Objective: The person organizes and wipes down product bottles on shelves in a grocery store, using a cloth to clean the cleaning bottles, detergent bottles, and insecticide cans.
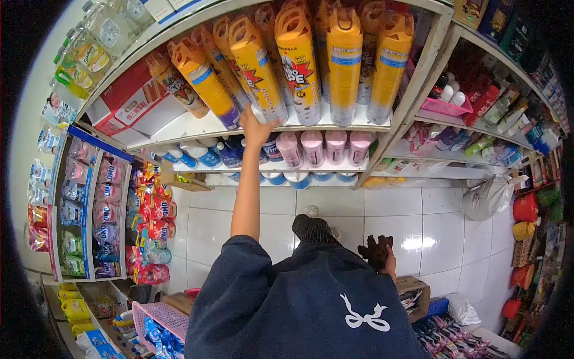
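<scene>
My left hand (257, 127) reaches up to the shelf's front edge, thumb and fingers spread. It is at the bases of two yellow-orange spray cans: a can with a purple bottom (206, 84) on its left and a can with a white lower part (257, 69) behind it. Whether the fingers touch either can is hard to tell. Down at my right side, my right hand (390, 258) is closed on a crumpled dark brown cloth (375, 251). More spray cans, such as one with a red starburst label (298, 72), stand in rows along this shelf.
A red box (134, 99) lies left of the cans. Below are pink-capped bottles (313, 148). Hanging packets (155, 209) line the left side. A pink basket (143, 323) and a cardboard box (415, 296) stand nearby. A white bag (487, 197) sits on the tiled floor (442, 227).
</scene>
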{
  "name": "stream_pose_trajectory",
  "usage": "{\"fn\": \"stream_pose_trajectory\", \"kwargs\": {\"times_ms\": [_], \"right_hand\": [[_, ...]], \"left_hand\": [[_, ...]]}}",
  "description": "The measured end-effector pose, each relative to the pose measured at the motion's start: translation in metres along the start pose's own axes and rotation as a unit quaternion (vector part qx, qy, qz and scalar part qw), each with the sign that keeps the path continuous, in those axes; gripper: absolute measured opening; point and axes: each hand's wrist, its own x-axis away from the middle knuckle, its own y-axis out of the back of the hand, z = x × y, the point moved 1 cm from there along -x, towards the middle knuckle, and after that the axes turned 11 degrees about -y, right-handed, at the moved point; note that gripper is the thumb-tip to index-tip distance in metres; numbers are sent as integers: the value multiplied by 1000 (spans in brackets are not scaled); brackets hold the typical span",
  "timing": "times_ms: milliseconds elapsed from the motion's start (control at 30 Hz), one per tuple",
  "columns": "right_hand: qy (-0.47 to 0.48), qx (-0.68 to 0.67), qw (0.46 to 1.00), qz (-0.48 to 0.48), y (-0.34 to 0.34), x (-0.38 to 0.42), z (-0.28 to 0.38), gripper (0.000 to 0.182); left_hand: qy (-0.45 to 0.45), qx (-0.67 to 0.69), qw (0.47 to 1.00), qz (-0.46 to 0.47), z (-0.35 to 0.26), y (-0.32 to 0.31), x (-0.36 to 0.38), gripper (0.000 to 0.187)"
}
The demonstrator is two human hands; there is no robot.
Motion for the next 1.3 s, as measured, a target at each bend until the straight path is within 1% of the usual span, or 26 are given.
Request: {"fn": "stream_pose_trajectory", "kwargs": {"times_ms": [33,67,167,200,267,300,367,433,467,500,567,633,667,700,733,767,867,900,933,1000,1033,1067,1133,1167,1233,1300], "right_hand": [[15,-6,1000,-9,0,0,-1,37],[28,-11,999,-18,-1,-1,-2,37],[1,-32,999,32,-19,11,0,37],[-20,-24,998,52,-10,4,0,38],[-56,-6,994,96,24,-22,-1,42],[-42,3,994,97,25,-23,-1,43],[-16,22,995,99,29,-25,-4,44],[-2,-16,995,97,36,-29,-10,46],[14,-22,994,108,41,-31,-13,46],[33,-31,992,118,41,-36,-14,46],[-33,-49,992,108,33,-28,-9,47],[-40,-87,991,97,27,-20,-11,48],[21,-76,992,99,-40,41,2,48],[44,-54,990,122,-39,41,9,47],[68,-30,987,143,-30,35,15,46],[88,0,983,162,-29,33,19,45],[156,74,981,84,-108,97,57,40],[175,98,978,56,-131,114,66,39],[208,123,970,22,-165,139,71,39],[293,151,937,114,-212,171,67,38],[357,242,888,156,-225,179,64,43],[457,347,804,155,-246,196,69,50],[662,512,546,48,-287,232,87,63],[684,536,494,13,-295,239,94,70],[662,554,504,-2,-296,241,108,82],[593,463,658,42,-288,243,125,88]], "left_hand": [[10,48,998,-49,-20,13,-14,93],[-16,55,994,-94,-37,23,-29,92],[13,124,977,-173,-56,24,-62,89],[-7,97,979,-181,-47,15,-66,81],[-7,66,973,-219,-44,3,-62,78],[-8,51,970,-239,-46,-1,-60,76],[3,49,969,-241,-45,-4,-52,73],[5,69,968,-240,-43,-3,-49,74],[-13,65,965,-255,-46,0,-48,67],[-18,124,960,-252,-47,6,-47,64],[-38,246,939,-235,-52,13,-44,58],[12,234,947,-221,-47,18,-26,42],[15,259,950,-173,-55,30,-16,47],[19,281,951,-125,-64,41,-5,52],[-24,236,958,-160,-56,38,8,50],[-15,250,953,-170,-75,49,21,53],[-22,449,883,-132,-122,66,70,56],[65,545,818,-173,-141,57,87,69],[85,618,781,-45,-156,58,97,80],[80,787,599,121,-194,44,115,74],[102,805,556,180,-213,39,128,73],[119,807,530,234,-230,32,140,73],[139,792,498,324,-257,20,164,71],[140,779,491,363,-264,16,173,70],[132,753,485,425,-271,8,184,69],[117,727,485,471,-274,9,189,67]]}}
